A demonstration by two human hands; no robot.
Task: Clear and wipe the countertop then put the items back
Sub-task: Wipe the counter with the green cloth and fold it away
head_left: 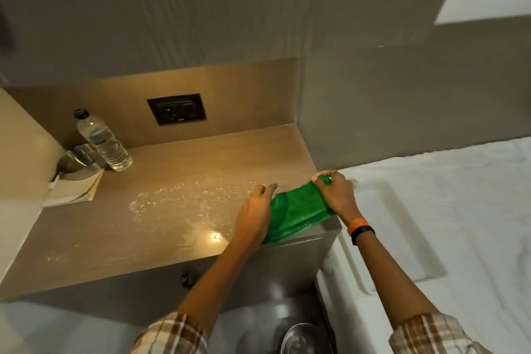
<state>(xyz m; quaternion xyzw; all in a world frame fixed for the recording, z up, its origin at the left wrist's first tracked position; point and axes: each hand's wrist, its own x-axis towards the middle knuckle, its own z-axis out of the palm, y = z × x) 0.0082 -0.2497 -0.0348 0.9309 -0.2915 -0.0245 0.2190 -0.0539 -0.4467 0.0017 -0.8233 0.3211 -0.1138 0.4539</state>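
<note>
At the bottom edge, two checked sleeves (172,333) come into view, and between them stands a round metal vessel (304,338) low on the floor; its kind I cannot tell. The forearms reach up to the near right corner of the desk (161,210); there lies the green cloth (298,210), folded, with its near edge hanging a little over the front of the desk. The left hand (255,211) lies flat and open on the left end of the cloth, the fingers stretched toward the wall; it presses the cloth and does not close around it. The right hand (337,192) is closed on the far right corner of the cloth and pinches it between thumb and fingers; on this wrist sit an orange band and a black band (360,231). To the right of the desk, touching its side, is a bed with a white sheet (445,210). The middle of the desk shines with small wet drops (184,195). Farther, in the left back corner, stand a clear water bottle (102,142) with a dark cap, a glass (84,155) just beside it, and a white notepad (76,190) under the glass; on the back panel behind is a dark socket plate (176,108).
</note>
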